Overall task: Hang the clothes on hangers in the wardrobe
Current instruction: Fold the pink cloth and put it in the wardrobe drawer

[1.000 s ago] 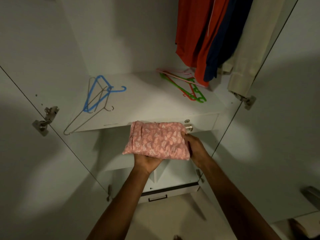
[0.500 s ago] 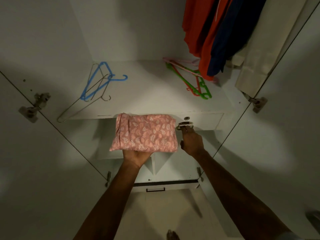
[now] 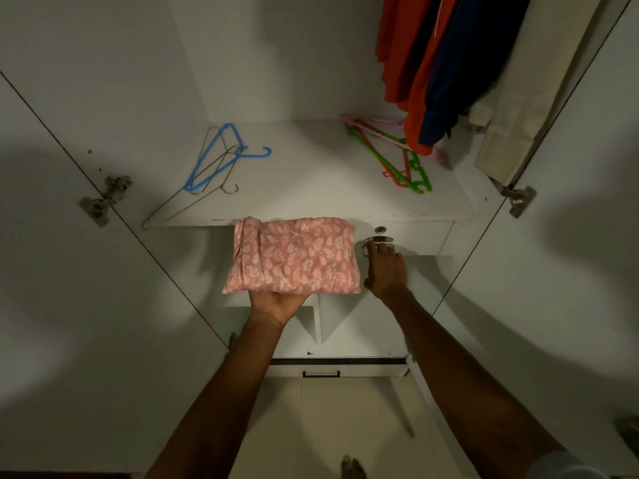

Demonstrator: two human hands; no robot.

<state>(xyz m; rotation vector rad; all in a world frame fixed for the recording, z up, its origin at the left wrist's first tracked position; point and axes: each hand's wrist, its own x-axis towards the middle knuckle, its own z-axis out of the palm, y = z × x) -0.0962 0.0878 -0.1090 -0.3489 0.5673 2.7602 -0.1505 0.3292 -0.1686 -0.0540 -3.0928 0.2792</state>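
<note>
Folded pink garment rests flat on the left hand, palm up beneath it, probably to free the other hand. Right hand reaches its fingers onto the metal drawer handle, seemingly hooking it. Hangers wait on the shelf above.

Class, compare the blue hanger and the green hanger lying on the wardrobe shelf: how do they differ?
The blue hanger lies at the shelf's left, tangled with wire hangers; the green hanger lies at the right, beside red and pink ones, partly under hanging clothes. Both lie flat and carry no garment.
</note>
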